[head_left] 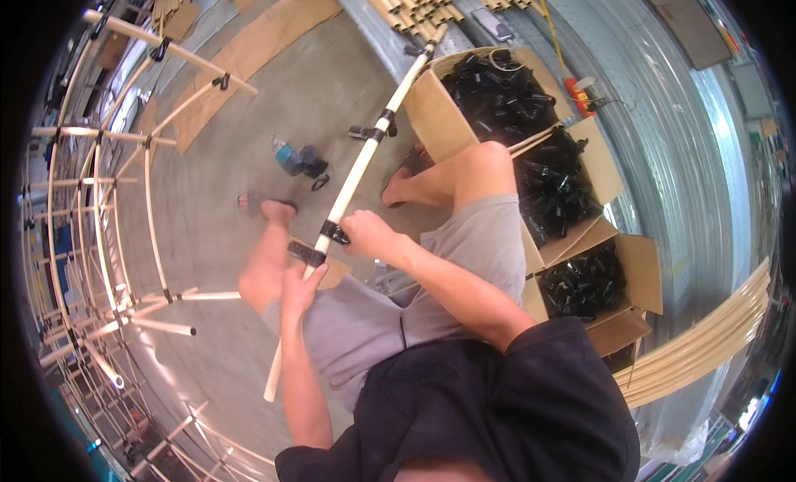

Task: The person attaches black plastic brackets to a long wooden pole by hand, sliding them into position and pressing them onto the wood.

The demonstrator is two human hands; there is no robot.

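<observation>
A long cream-coloured pipe slants across my lap, its lower end beside my left thigh and its upper end out toward the boxes. My left hand is closed round it, just below a black pipe joint that sticks out sideways. Slightly higher, my right hand has its fingers closed at a second black joint on the pipe; any small part inside the fingers is hidden. Farther up sit more black joints, with another near the far end.
Cardboard boxes full of black joints stand at my right. Frames of joined pipes fill the left side. A blue and black object, perhaps a power tool, lies on the floor. Loose pipes are stacked ahead; more lie at right.
</observation>
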